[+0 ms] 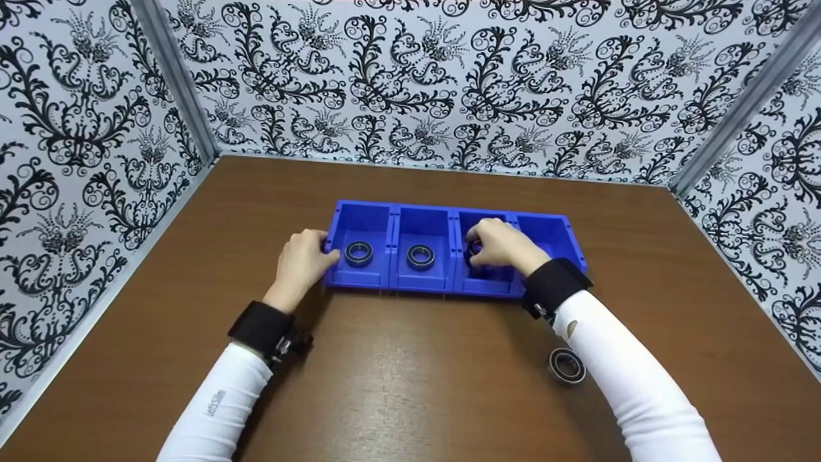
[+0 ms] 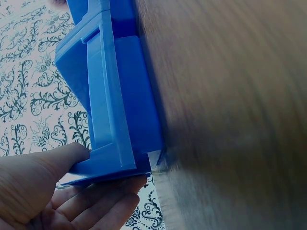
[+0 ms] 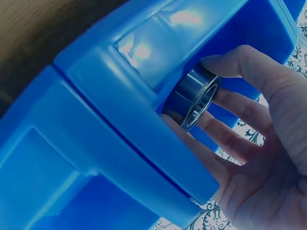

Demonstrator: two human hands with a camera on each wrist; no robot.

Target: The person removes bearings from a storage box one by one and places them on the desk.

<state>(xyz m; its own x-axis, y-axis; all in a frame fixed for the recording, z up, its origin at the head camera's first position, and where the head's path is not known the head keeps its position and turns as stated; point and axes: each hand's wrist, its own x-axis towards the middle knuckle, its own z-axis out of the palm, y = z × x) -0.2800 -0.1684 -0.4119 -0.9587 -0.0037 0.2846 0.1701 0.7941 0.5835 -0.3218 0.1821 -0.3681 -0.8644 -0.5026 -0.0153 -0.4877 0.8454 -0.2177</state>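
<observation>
— Left hand [image 1: 303, 263], quick: what's it on?
— I have it pinching the left end of the blue 4-compartment bin [image 1: 420, 282], thumb over the rim, fingers along the outside wall. Probably bracing, so it won't slide on the table [image 1: 397, 372].
— Right hand [image 1: 503, 244]?
— Inside the 3rd compartment from the left, gripping a ball bearing [image 3: 192, 88] by its outer ring, thumb against fingers. My guess: an edge grip suits that narrow space. It's tilted, open face toward the palm; can't tell if it touches the floor.
— Others?
— 1st-compartment bearing [image 1: 359, 263], flat on the floor. 2nd-compartment bearing [image 1: 421, 265], same. 1 apiece, so I'd call them spaced on purpose. 4th compartment's partly behind my hand; can't vouch for all of it.
— Outside the bin?
— 1 tabletop bearing [image 1: 567, 378], flat, right of centre, toward the table's near edge, just beside the right sleeve [image 1: 641, 378]. Handy for that side, I'd say.
— Bin position?
— Mid-table, long side roughly along the back edge, likely so I can get at every compartment.
</observation>
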